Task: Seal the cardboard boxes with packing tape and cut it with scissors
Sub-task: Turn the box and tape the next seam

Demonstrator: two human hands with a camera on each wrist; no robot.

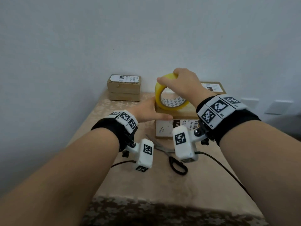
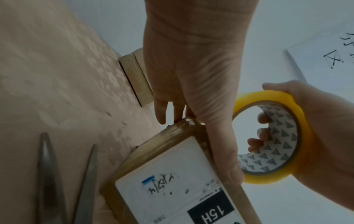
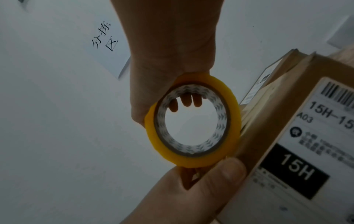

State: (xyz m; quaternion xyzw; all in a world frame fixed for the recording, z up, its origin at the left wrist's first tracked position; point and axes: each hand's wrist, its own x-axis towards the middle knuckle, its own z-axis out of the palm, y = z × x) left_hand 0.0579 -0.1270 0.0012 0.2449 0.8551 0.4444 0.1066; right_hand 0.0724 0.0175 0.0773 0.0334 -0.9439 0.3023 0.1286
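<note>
Gripping the yellow packing tape roll [image 1: 169, 95] from above, the right hand [image 1: 184, 84] has its fingers [image 2: 263, 131] curled through the core and its thumb over the outer rim, so the roll stands on edge on the top of the labelled cardboard box [image 1: 164, 129]. The left hand [image 1: 146, 111] lies flat at the box's left top edge, fingers straight and close together, thumb [image 3: 226, 169] pressing just beside the bottom of the roll. Whether a tape end is already stuck under that thumb cannot be told.

The roll's axis runs roughly toward the wall, so it would unroll across the box top from left to right, away from the left hand; the right hand is the 1 placed to pull.

Scissors [image 1: 169, 154], blades parted, lie on the desk [image 1: 146, 185] in front of the box, between the 2 wrists. A stack of 2 small boxes [image 1: 123, 88] stands at the back left, well apart.
</note>
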